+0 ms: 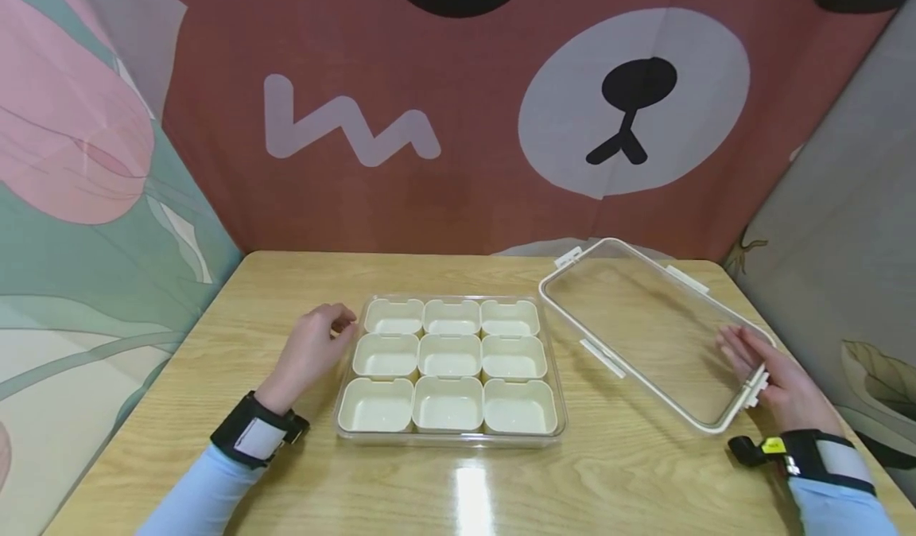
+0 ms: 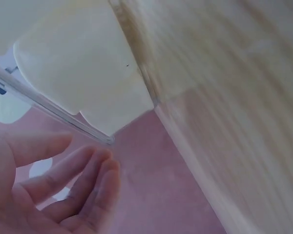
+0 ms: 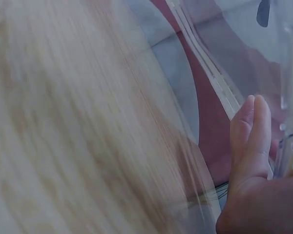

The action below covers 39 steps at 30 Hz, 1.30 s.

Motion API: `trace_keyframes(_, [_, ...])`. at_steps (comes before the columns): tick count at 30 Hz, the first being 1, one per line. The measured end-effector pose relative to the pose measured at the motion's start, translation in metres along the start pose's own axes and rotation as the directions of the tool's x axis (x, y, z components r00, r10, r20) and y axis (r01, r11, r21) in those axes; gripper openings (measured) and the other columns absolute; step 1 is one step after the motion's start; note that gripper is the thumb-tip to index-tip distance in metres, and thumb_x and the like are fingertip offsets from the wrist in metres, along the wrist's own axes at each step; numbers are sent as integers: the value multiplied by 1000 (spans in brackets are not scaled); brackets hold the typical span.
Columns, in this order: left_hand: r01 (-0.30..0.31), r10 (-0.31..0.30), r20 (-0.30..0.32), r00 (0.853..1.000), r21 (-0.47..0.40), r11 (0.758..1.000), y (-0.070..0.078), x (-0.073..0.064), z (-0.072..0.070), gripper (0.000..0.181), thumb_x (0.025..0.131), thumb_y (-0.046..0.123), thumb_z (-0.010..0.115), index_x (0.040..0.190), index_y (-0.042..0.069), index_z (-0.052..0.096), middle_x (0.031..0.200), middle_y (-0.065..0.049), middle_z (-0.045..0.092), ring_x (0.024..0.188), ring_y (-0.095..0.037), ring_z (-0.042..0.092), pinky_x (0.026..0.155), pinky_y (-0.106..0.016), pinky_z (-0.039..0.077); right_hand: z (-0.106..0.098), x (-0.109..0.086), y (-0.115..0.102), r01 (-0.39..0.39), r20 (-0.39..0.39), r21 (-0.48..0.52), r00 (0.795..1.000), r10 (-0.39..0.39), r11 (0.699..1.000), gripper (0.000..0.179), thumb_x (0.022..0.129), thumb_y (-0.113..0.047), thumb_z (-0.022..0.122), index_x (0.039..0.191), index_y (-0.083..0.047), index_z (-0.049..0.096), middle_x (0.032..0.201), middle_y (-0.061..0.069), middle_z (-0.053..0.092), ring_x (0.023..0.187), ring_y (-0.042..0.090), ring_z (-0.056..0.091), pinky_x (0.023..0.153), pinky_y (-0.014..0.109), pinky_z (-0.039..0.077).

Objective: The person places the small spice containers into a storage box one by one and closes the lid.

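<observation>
A clear shallow box [image 1: 451, 440] lies on the table, filled with rows of small cream-coloured cups [image 1: 449, 356] with no contents. Beside its left wall is my left hand [image 1: 318, 347], fingers loosely bent and holding nothing. In the left wrist view, those fingers [image 2: 100, 170] hang just off a corner of the box. Over on the right, my right hand [image 1: 776, 377] holds a clear lid [image 1: 651, 325] with a white rim and clips by its near right end. The lid is tilted above the table. The right wrist view shows straight fingers [image 3: 256, 131] against it; the thumb's contact is hidden.
The wooden table [image 1: 286, 472] ends at a back wall with a bear-print cloth [image 1: 472, 194]. Patterned cloths hang along the left and right sides. Bare tabletop shows in front of the box and between the box and the lid.
</observation>
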State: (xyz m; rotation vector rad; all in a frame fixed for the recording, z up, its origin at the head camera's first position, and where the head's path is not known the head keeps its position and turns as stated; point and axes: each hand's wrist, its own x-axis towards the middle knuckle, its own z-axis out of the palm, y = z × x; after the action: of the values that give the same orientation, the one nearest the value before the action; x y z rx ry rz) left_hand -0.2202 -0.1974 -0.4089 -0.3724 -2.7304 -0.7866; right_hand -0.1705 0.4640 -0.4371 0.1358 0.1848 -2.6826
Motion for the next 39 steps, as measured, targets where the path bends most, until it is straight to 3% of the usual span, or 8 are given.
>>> trace_keyframes(5, [-75,76,-37,996,44,996,-1,-1,-2,16,84,9,67,98,0,68,95,-18,65,91,-34,59,78,-47,49,3,-1,6,29,-9,27,1000,-29,999,47,105,-21,23,118,4,61,126,23,58,126,30,51,111,28,29])
trace_keyframes(8, [-115,118,-44,992,66,991,-1,-1,-4,20,84,8,68,101,-2,68,102,-20,64,97,-38,57,83,-50,47,9,3,10,69,-87,32,994,-66,997,39,104,-19,32,115,1,64,124,21,61,123,30,54,110,27,31])
trace_keyframes(12, [-150,154,-34,988,105,983,-3,-2,-5,26,85,10,67,108,-2,66,110,-21,62,104,-37,55,89,-49,46,18,19,10,103,-198,-136,972,-129,985,28,101,-16,42,104,-2,66,110,20,68,107,32,64,101,31,42])
trace_keyframes(16, [-180,183,-5,983,166,970,-6,-3,-5,33,86,13,66,115,-2,64,119,-23,60,110,-39,54,93,-51,44,22,34,10,69,-188,-261,975,-121,963,33,102,-19,38,100,-1,66,104,19,70,99,29,68,91,32,50])
trace_keyframes(23, [-181,176,44,983,212,960,-10,-6,-4,38,88,17,65,122,-1,60,126,-25,57,116,-43,52,89,-59,44,29,48,21,65,-240,-294,961,-140,953,25,100,-17,45,103,-5,67,107,16,70,101,28,67,95,31,47])
trace_keyframes(29, [-190,182,54,982,232,954,-16,-10,-5,39,89,17,64,122,-2,60,128,-26,55,117,-45,51,91,-60,43,33,70,27,13,-161,-382,984,-80,924,31,102,-17,37,103,-3,65,106,18,70,97,29,68,89,32,51])
trace_keyframes(33, [-179,168,63,984,242,954,-21,-14,-8,39,89,17,63,123,-2,59,130,-26,54,119,-45,49,94,-58,41,37,80,32,-27,-135,-387,990,-28,922,37,103,-18,33,102,0,65,106,20,69,95,31,68,87,33,52])
trace_keyframes(39, [-165,157,54,986,247,955,-27,-17,-12,38,89,16,64,122,-2,59,129,-26,54,118,-45,50,94,-59,41,45,90,46,-11,-190,-433,979,-79,901,24,102,-14,39,103,-6,62,105,17,69,98,28,68,88,35,52])
